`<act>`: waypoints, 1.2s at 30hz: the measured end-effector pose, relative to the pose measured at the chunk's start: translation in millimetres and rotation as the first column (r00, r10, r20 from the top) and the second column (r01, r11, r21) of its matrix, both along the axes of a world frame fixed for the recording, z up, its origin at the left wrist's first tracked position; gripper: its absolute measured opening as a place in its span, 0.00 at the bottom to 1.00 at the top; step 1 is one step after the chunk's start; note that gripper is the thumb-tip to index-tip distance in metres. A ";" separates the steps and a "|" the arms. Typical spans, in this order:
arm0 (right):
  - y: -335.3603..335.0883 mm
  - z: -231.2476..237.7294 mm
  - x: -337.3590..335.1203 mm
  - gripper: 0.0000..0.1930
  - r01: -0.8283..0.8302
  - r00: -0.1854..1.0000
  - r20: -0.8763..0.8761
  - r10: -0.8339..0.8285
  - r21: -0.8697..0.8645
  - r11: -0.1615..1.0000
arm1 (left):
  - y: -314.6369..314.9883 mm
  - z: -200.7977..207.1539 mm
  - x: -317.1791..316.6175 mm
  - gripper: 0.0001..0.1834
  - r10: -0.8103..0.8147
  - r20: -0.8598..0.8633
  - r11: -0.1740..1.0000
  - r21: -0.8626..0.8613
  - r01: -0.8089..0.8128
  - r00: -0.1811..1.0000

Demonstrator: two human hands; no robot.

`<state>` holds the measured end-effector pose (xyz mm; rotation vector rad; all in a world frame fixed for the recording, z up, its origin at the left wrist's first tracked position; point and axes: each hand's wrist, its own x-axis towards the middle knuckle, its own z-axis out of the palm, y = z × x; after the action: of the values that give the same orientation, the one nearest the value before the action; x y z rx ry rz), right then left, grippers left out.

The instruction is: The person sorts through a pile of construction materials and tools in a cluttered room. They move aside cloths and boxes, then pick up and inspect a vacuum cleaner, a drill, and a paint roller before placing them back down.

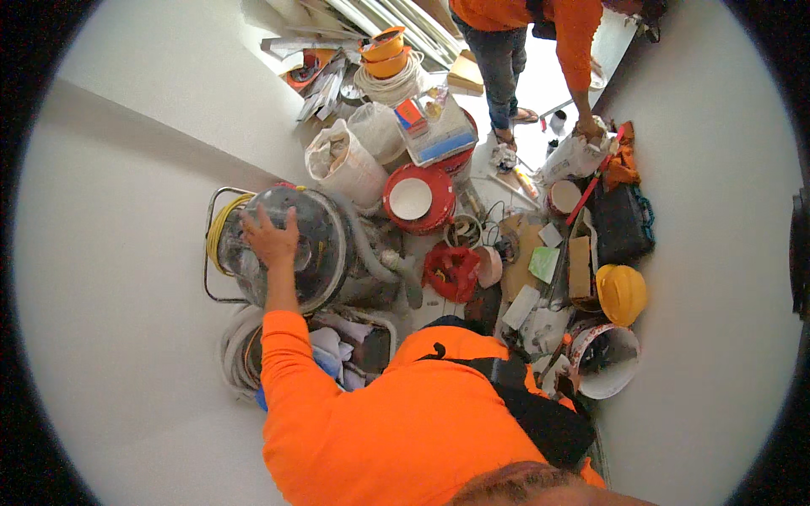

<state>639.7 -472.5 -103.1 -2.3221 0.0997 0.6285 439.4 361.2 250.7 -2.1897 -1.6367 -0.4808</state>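
My left hand point(272, 239) rests with fingers spread on the dark rounded top of a large drum vacuum cleaner point(321, 270), holding nothing. A yellow cord point(221, 234) is coiled at its far-left side, by a metal frame handle point(209, 274). From the drum's right side a thick grey hose point(367, 244) curves down. Close under my left forearm lie a looped pale hose point(236, 354) and an open container of cloths point(337, 346). My right hand is hidden; my orange-sleeved body and a black bag point(540, 422) cover that side.
Red buckets point(412, 215), a white sack point(344, 164) and a red bag point(451, 274) stand ahead. To the right are a yellow hard hat point(622, 295), a black case point(623, 223) and a white bucket point(603, 384). Another person point(498, 59) in orange bends over a white bag point(574, 160).
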 end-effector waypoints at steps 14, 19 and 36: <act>4.1 30.4 -6.9 0.25 -0.234 0.932 0.246 0.266 -0.153 0.960 | 11.6 -14.3 -22.6 0.49 0.245 -0.084 0.936 -0.238 -0.258 0.966; -23.0 1.6 -8.7 0.24 -0.275 0.923 0.131 0.363 -0.436 0.857 | 25.6 -38.2 -35.7 0.49 0.263 -0.106 0.938 -0.206 -0.280 0.959; 50.7 109.9 2.0 0.23 -0.134 0.991 -0.041 0.127 -0.238 0.962 | 18.5 -28.8 -27.0 0.49 0.186 -0.036 0.969 -0.162 -0.189 0.982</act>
<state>641.7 -421.8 6.8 -2.5714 0.0362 0.7480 412.4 379.7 221.9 -2.1154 -1.9104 -0.2778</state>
